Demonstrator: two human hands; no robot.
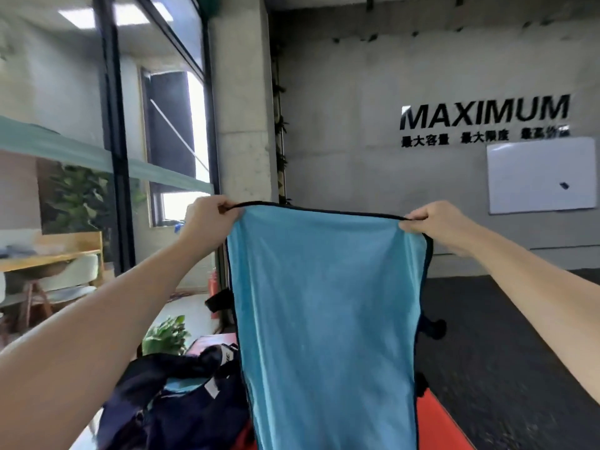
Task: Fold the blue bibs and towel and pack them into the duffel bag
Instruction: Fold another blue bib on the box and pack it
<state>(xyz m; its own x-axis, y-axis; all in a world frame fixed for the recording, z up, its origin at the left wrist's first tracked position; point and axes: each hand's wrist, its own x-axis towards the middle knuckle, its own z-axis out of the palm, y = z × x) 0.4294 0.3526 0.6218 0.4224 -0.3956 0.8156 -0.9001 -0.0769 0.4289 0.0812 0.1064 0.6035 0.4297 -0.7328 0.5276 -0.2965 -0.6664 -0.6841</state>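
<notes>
The person holds a blue bib (324, 303) up in the air at arm's length, stretched out by its top edge, and it hangs straight down in front of them. The step in hand looks like shaking the bib flat before the first fold. To do it well, I judge, keep the top edge taut and level, let the cloth hang free of creases, then bring the two corners together so the dark-trimmed edges line up before laying it down.

The left hand (207, 219) pinches the top left corner, its fingers curled round the dark trim. The right hand (435, 222) pinches the top right corner the same way, thumb and fingers closed on the edge. Both grips are tight on the cloth, with nothing else in them.

Below and to the left sits the dark duffel bag (168, 401), open, with a bit of blue cloth (185, 384) showing inside; whether that is another bib or the towel I cannot tell. An orange mat (438, 423) lies beneath the hanging bib.
</notes>
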